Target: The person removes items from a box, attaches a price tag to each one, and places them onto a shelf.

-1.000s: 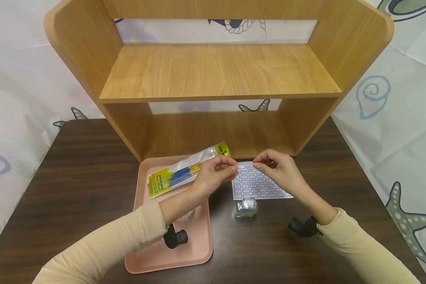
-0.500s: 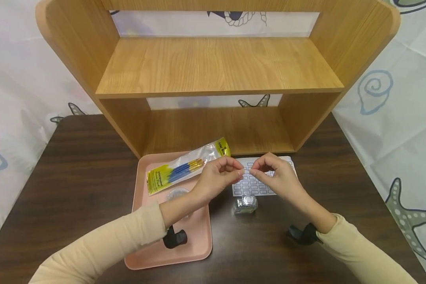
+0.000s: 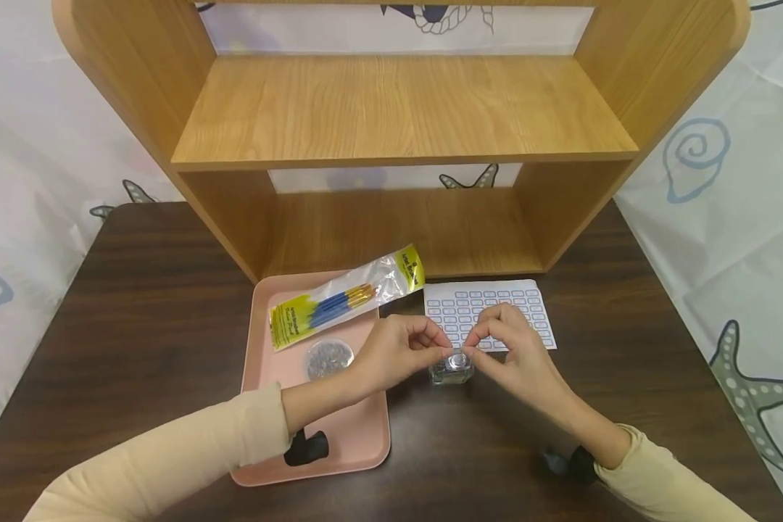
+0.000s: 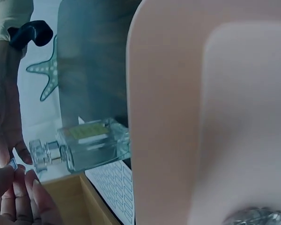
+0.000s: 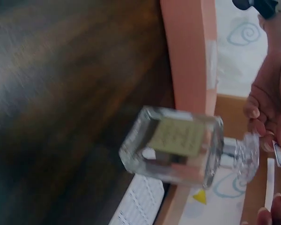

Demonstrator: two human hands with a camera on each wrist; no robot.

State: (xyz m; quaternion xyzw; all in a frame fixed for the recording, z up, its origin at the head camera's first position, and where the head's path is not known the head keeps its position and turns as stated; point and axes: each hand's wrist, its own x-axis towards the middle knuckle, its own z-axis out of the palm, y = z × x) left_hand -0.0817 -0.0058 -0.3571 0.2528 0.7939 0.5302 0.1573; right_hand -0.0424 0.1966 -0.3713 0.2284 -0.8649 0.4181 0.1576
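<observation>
A small white label sticker with a dark border point(image 5: 279, 153) is stretched between my fingertips. My left hand point(image 3: 391, 354) pinches one end between thumb and index finger, and my right hand point(image 3: 520, 357) pinches the other. Right below them, a clear glass perfume bottle point(image 3: 452, 375) stands upright on the table, its faceted stopper close under the fingertips. Both wrist views show the bottle point(image 4: 91, 145) with a yellowish label on its side. Behind it lies a white sheet of blue-bordered stickers point(image 3: 446, 291), partly covered by my right hand.
On the left, a pink tray point(image 3: 359, 449) holds a round clear container of small shiny pieces point(image 3: 328, 357). A packet of blue-handled paintbrushes point(image 3: 346, 301) lies across its far end. The wooden shelf point(image 3: 404, 109) stands at the table's back.
Both hands have moved from over the sticker sheet towards me, down to the bottle's top. My right fingers, apart from the left ones a second ago, now meet them at the sticker.
</observation>
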